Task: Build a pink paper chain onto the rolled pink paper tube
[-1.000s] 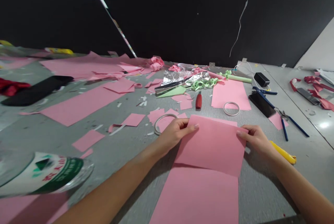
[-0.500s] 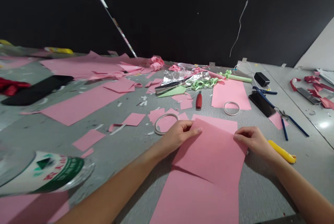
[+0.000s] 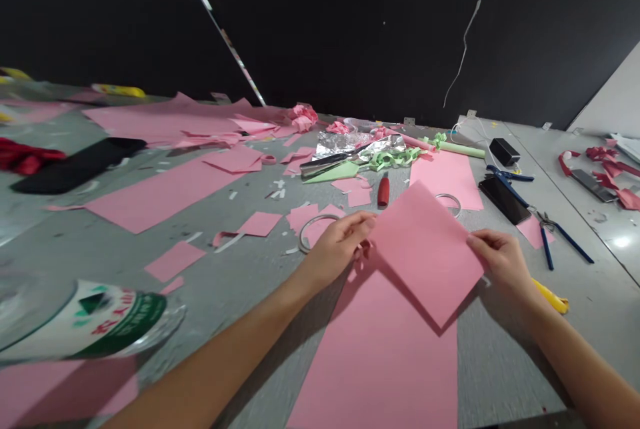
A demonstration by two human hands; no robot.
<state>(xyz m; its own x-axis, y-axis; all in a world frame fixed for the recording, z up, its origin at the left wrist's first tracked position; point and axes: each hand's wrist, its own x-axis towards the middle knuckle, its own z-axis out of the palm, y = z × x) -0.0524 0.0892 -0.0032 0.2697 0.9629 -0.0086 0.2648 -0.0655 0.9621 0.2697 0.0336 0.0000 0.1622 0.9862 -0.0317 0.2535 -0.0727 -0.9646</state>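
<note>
A pink square of paper (image 3: 425, 252) is lifted off the table and turned like a diamond. My left hand (image 3: 340, 242) pinches its left corner. My right hand (image 3: 500, 259) pinches its right corner. Beneath it a long pink sheet (image 3: 380, 362) lies flat on the grey table (image 3: 240, 282), running toward me. A ring of clear tape (image 3: 313, 232) lies just beyond my left hand.
A plastic bottle (image 3: 95, 322) lies on its side at the near left. A yellow tool (image 3: 550, 295) lies by my right wrist. Blue pliers (image 3: 555, 232), a phone (image 3: 503, 199), a red knife (image 3: 383, 190), foil, scissors and many pink scraps crowd the far table.
The pink piece has come free of the long sheet, been lifted and rotated from square-on to a diamond. Both hands rose slightly with it.
</note>
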